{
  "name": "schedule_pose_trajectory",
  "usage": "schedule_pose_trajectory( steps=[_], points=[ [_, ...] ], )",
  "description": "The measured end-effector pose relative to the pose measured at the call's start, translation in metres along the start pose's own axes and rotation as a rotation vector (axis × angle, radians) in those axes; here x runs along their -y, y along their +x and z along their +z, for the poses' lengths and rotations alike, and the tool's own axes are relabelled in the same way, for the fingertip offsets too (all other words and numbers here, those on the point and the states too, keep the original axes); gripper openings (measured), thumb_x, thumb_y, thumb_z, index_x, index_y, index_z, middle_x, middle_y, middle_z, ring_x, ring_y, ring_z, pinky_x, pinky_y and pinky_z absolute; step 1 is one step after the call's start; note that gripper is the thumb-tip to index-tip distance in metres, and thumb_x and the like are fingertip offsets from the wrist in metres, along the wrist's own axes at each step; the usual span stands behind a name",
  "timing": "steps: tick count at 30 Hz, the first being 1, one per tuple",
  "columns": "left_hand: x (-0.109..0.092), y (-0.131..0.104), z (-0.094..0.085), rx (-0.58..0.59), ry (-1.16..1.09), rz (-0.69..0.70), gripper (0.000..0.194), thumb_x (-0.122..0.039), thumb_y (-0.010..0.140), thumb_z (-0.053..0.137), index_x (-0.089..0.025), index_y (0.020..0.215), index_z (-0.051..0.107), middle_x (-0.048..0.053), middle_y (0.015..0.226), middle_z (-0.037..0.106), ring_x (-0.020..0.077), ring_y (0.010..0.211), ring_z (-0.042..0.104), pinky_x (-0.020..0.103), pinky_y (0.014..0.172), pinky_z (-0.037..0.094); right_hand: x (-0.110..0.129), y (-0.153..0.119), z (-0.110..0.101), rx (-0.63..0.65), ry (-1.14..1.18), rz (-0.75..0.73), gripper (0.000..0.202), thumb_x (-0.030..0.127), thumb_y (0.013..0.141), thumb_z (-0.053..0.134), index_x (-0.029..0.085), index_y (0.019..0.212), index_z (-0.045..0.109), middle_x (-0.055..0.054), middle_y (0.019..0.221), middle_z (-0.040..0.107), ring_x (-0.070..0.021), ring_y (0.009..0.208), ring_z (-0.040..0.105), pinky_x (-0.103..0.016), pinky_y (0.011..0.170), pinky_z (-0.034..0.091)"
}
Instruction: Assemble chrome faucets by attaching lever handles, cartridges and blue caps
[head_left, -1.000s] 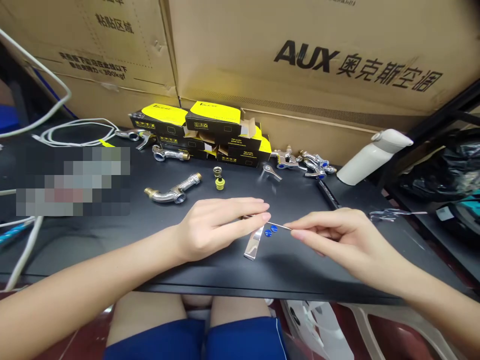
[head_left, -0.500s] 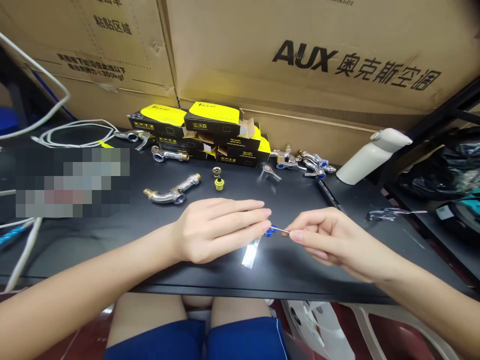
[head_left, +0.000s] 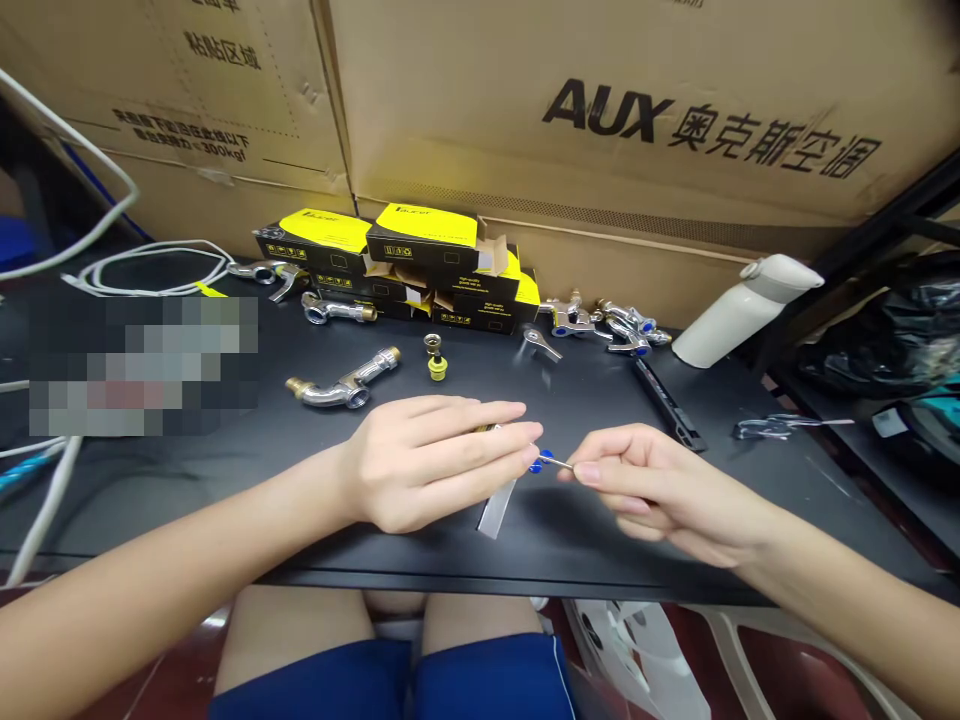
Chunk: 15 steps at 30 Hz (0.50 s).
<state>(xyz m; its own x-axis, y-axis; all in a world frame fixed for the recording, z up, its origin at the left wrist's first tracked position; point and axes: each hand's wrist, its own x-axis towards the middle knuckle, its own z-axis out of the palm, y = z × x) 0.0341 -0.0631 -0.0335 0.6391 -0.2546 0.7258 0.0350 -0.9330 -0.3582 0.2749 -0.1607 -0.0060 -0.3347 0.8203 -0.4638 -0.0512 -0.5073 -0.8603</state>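
My left hand (head_left: 446,465) is closed over a chrome faucet, its long fingers pressed together and hiding most of it. A flat, shiny lever (head_left: 496,510) sticks out below those fingers, and a bit of brass shows above them. Small blue parts (head_left: 538,462) appear at the fingertips. In a pinch between thumb and forefinger, my right hand (head_left: 645,480) has a thin metal rod (head_left: 559,461). The rod's far end meets the blue parts; its tip's shape is too small to tell. Behind the left hand lie a chrome faucet body (head_left: 345,382) and a yellow-based valve cartridge (head_left: 437,368).
Black-and-yellow faucet boxes (head_left: 424,240) are stacked at the back before large cartons (head_left: 600,50). More faucets (head_left: 630,325) and a loose handle (head_left: 541,344) lie nearby. To the right are a white bottle (head_left: 742,310), a black tool (head_left: 670,405) and a plastic wrapper (head_left: 787,428).
The right hand has shifted slightly down and left, uncovering more of the black tool behind it. The lever under the left hand has tilted a little and its glare has faded.
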Motion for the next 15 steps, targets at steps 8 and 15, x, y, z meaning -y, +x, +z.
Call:
schedule_pose_trajectory(
  steps=[8,15],
  points=[
    [-0.003,0.007,-0.012,0.042,0.084,0.03,0.016,-0.022,0.087,0.06,-0.019,0.099,0.071,0.001,0.112,0.072,0.0175,0.11,0.065,0.026,0.088,0.057,-0.003,0.0,0.0,0.063,0.141,0.115,0.018,0.031,0.083,0.07,0.013,0.087,0.07,0.011,0.045,0.03,0.001,0.037,0.01,-0.015,0.035,0.011],
    [-0.006,0.012,-0.024,0.094,0.084,0.052,0.016,-0.021,0.085,0.063,-0.018,0.098,0.071,0.001,0.112,0.072,0.0186,0.109,0.066,0.028,0.089,0.057,-0.006,0.001,0.004,0.095,0.208,0.129,0.015,0.028,0.083,0.068,0.013,0.083,0.069,0.011,0.044,0.031,0.0014,0.035,0.009,-0.014,0.034,0.01]
  ],
)
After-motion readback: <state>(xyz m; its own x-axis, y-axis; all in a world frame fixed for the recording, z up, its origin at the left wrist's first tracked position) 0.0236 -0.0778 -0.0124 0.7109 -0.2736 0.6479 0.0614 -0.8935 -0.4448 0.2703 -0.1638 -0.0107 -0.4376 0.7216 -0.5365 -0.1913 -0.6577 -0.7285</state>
